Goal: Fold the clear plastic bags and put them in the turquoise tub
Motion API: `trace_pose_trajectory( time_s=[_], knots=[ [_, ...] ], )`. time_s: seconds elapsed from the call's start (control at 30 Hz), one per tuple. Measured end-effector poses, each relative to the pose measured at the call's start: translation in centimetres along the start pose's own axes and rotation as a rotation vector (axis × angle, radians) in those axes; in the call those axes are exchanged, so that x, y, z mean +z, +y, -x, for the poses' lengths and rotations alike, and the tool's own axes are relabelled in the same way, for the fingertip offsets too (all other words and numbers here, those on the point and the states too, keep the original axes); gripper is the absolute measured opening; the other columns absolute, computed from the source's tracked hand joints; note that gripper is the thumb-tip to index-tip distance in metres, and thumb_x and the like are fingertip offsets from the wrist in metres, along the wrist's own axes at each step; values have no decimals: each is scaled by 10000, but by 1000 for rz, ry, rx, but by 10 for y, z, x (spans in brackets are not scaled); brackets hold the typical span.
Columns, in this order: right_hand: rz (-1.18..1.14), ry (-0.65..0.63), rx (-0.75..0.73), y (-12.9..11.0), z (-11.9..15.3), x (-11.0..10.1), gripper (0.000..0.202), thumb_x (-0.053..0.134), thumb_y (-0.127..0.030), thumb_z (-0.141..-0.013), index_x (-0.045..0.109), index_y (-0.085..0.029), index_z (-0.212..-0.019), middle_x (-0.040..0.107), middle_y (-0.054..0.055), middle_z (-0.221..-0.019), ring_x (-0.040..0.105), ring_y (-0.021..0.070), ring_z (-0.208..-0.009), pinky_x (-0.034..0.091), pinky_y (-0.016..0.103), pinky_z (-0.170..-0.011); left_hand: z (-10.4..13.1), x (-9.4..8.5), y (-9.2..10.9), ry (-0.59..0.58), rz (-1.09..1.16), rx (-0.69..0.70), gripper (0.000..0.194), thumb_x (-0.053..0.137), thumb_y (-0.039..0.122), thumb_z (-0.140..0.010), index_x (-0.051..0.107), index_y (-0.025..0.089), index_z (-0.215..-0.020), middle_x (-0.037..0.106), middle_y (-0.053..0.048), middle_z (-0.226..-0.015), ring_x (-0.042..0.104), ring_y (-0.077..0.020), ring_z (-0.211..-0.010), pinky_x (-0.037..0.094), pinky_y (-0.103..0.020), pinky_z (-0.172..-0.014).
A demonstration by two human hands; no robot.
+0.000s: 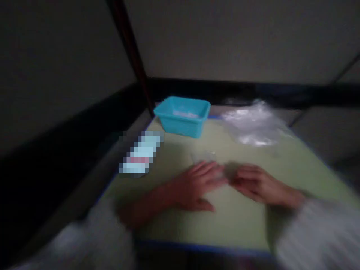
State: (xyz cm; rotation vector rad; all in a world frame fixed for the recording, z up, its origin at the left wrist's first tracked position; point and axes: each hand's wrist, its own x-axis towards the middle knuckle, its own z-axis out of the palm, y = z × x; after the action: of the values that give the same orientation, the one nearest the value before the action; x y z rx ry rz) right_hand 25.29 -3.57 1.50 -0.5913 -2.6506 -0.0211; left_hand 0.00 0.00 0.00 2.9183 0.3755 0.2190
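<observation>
My left hand [198, 185] lies flat on the yellowish tabletop [225, 228], fingers stretched out to the right and thumb apart. Just beyond its fingers, partly covered by them, is a small clear plastic piece [204, 156], perhaps a little bag; blur hides its exact kind. Close to the left fingertips, my right hand [255, 183] rests with its fingers curled together. Whatever it may hold is hidden by the fingers and the dim, blurred picture.
A turquoise plastic basket [182, 127] with pale contents stands at the back left. A heap of clear plastic [253, 123] lies at the back right. On the left edge sits a lit, pixelated phone-like object [142, 152]. Walls rise behind the table.
</observation>
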Motion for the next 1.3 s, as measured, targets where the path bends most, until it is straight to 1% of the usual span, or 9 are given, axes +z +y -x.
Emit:
trace_pose_trajectory(
  time_s=[0.13, 0.27, 0.43, 0.6, 0.7, 0.8, 0.93, 1.07, 1.3],
  knots=[
    [68, 9, 5, 2, 0, 1, 281, 405, -168, -958, 632, -145, -795, 593, 46, -709, 507, 159, -681, 381, 301, -631, 4, -3, 3, 12, 14, 22, 769, 374, 682, -839, 299, 214, -1443, 181, -129, -1534, 134, -333, -1418, 151, -508, -1133],
    [116, 3, -9, 2, -1, 1, 267, 424, -168, -959, 636, -144, -799, 591, 37, -702, 513, 156, -677, 379, 298, -614, 6, -1, 3, -28, 17, -9, 757, 366, 669, -850, 289, 211, -1448, 192, -124, -1533, 119, -323, -1422, 134, -498, -1139],
    [134, -11, -10, 1, -1, 1, 260, 435, -164, -958, 639, -151, -799, 591, 29, -708, 513, 150, -680, 379, 296, -611, 4, -2, 7, -60, 16, -49, 760, 369, 667, -851, 282, 208, -1450, 187, -132, -1532, 116, -333, -1420, 125, -513, -1135],
    [187, 5, -60, -2, -4, -1, 294, 417, -156, -964, 635, -151, -767, 605, 27, -690, 512, 152, -669, 376, 306, -606, 4, 1, 10, -25, 15, -63, 758, 387, 667, -845, 284, 219, -1447, 195, -132, -1531, 135, -336, -1417, 129, -521, -1130],
    [207, 19, -66, -4, -7, -2, 292, 422, -150, -960, 630, -143, -756, 612, 26, -682, 511, 156, -654, 378, 308, -604, 4, 3, 5, 8, 19, -35, 815, 398, 690, -825, 254, 196, -1457, 178, -140, -1534, 132, -328, -1419, 127, -515, -1132],
    [241, 18, -69, -5, -8, -1, 322, 392, -138, -964, 618, -142, -735, 594, 19, -646, 497, 155, -617, 373, 310, -589, 6, 0, -4, 23, 6, -9, 852, 390, 691, -828, 216, 155, -1466, 152, -146, -1538, 112, -306, -1426, 105, -487, -1144],
    [307, -50, -128, -4, -6, 3, 331, 383, -108, -952, 598, -167, -707, 596, 23, -673, 505, 153, -620, 367, 315, -588, 9, -5, -15, 21, -18, -25, 839, 386, 670, -845, 237, 114, -1456, 178, -161, -1530, 109, -292, -1429, 94, -448, -1152],
    [337, -128, -135, -4, -5, 6, 266, 420, -102, -931, 597, -171, -745, 614, 36, -743, 536, 158, -675, 389, 320, -636, 10, -5, -17, -1, -27, -40, 823, 386, 665, -848, 247, 126, -1454, 174, -150, -1534, 101, -284, -1431, 89, -431, -1154],
    [363, -136, -116, -9, -12, 6, 271, 423, -107, -931, 591, -170, -728, 596, 26, -710, 529, 156, -661, 395, 318, -648, 11, -8, -16, -12, -20, -50, 821, 405, 655, -846, 279, 103, -1440, 193, -173, -1525, 117, -300, -1426, 93, -432, -1153]
  ],
)
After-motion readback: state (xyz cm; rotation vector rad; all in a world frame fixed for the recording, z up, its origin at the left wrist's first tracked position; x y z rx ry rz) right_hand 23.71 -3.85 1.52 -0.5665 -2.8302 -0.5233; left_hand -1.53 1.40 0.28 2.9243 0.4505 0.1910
